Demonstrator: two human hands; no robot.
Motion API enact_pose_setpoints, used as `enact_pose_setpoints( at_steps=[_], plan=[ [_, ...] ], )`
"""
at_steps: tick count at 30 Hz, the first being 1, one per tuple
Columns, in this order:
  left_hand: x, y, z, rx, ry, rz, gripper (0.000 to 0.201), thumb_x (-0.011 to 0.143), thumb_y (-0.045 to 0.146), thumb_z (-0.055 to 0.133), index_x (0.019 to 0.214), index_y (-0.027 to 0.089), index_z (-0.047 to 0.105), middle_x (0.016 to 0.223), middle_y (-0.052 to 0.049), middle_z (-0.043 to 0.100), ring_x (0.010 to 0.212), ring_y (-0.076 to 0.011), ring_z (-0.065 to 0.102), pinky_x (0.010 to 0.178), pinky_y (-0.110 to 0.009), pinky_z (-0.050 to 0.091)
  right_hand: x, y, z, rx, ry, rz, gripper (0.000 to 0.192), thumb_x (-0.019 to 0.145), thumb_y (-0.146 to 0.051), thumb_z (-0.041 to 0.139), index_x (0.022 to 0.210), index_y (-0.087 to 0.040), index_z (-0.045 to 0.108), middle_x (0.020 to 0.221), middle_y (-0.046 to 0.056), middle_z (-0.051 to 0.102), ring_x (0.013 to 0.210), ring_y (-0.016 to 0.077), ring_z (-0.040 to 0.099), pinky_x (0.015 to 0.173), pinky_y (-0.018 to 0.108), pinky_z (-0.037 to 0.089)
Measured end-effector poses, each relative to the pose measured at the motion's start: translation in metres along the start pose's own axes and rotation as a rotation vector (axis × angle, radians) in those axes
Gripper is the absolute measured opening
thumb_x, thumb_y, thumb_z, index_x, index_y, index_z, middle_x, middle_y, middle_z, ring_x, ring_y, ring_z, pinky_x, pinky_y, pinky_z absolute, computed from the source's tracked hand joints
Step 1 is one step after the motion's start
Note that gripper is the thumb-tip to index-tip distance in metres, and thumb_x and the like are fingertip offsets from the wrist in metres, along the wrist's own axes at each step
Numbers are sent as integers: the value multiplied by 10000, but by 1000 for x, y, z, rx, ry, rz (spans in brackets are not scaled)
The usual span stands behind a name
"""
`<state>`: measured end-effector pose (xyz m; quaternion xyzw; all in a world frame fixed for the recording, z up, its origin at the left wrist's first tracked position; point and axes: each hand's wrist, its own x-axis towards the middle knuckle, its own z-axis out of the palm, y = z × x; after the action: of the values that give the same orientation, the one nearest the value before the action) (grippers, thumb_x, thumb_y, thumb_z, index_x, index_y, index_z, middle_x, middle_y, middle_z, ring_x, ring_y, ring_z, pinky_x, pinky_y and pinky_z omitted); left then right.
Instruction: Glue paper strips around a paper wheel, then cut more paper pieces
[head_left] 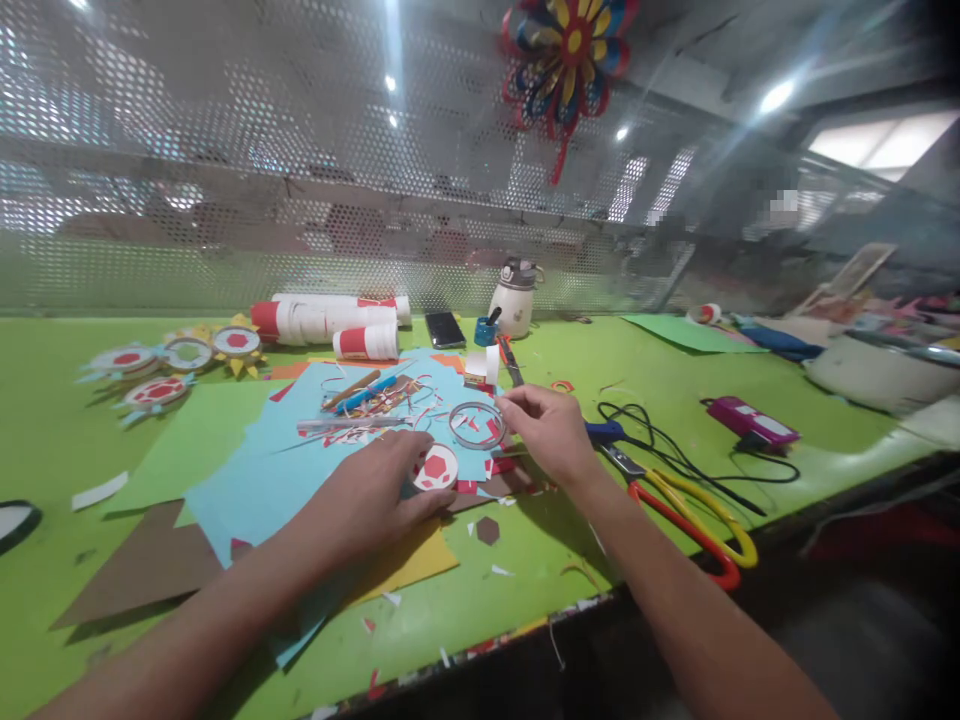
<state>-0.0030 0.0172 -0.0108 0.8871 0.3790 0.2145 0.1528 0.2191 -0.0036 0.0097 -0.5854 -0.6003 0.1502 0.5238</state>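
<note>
Forearms reach from the near edge over the green surface (525, 590). Left hand (375, 495) lies flat, fingers together, pressing a white paper disc (436, 468) with a red hexagon onto blue paper (255, 480). Right hand (551, 430) pinches a thin ring (477, 424), probably paper: light, floppy, easily creased, best held by its rim. Scissors (690, 510) lie just right.

matt blue paper sheet (262, 480) on a smooth green tabletop (525, 590); thin grey card ring (476, 424); glossy plastic scissor handles (705, 520); perforated metal screen (225, 200).
</note>
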Motion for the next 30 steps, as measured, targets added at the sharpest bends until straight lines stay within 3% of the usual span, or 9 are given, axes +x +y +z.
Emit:
enact_pose_setpoints(
  at_steps=[8, 12, 14, 18, 22, 26, 30],
  plan=[
    [4, -4, -3, -82, 41, -23, 397, 754, 519, 614, 1014, 219, 606, 929, -89, 666, 813, -265, 597, 690, -390, 455, -2, 4, 0, -24, 3, 14, 162, 776, -290, 617, 707, -160, 686, 575, -5, 594, 521, 130, 498, 528, 278, 401],
    [11, -5, -19, -317, 153, -142, 405, 756, 512, 631, 1011, 197, 623, 998, -92, 675, 846, -246, 620, 728, -386, 487, -4, 5, 2, -18, -16, 3, 174, 791, -290, 595, 798, -150, 697, 550, -31, 519, 499, 118, 442, 504, 275, 368],
    [14, -7, -30, -489, 262, -236, 434, 755, 531, 636, 987, 163, 625, 928, -90, 686, 822, -233, 634, 725, -377, 501, -4, 5, 5, -14, -50, -6, 184, 781, -267, 599, 878, -148, 701, 554, -35, 519, 500, 122, 452, 507, 278, 384],
    [16, -15, -48, -820, 552, -267, 437, 749, 495, 674, 991, 137, 610, 926, -81, 671, 863, -210, 648, 799, -370, 520, -7, 3, 7, -48, -147, -53, 170, 764, -205, 603, 890, -173, 712, 702, 26, 662, 606, 163, 578, 586, 309, 463],
    [17, -25, -57, -900, 780, -219, 373, 752, 474, 681, 919, 154, 588, 868, -52, 631, 842, -184, 634, 803, -355, 532, -9, -13, 3, -160, -254, -172, 124, 771, -184, 598, 722, -193, 711, 760, 62, 698, 679, 196, 611, 644, 343, 468],
    [19, -30, -59, -917, 878, -250, 370, 736, 479, 691, 880, 165, 559, 853, -40, 601, 806, -163, 618, 767, -331, 533, 1, -41, 10, -290, -416, -320, 180, 771, -140, 592, 644, -198, 705, 652, 39, 669, 603, 170, 558, 594, 314, 411],
    [22, -37, -54, -888, 898, -292, 426, 703, 492, 706, 919, 152, 567, 883, -46, 606, 787, -158, 607, 719, -324, 536, 20, -62, 46, -387, -619, -429, 192, 783, -124, 597, 665, -194, 731, 713, 41, 713, 687, 175, 596, 634, 298, 412]
  ],
)
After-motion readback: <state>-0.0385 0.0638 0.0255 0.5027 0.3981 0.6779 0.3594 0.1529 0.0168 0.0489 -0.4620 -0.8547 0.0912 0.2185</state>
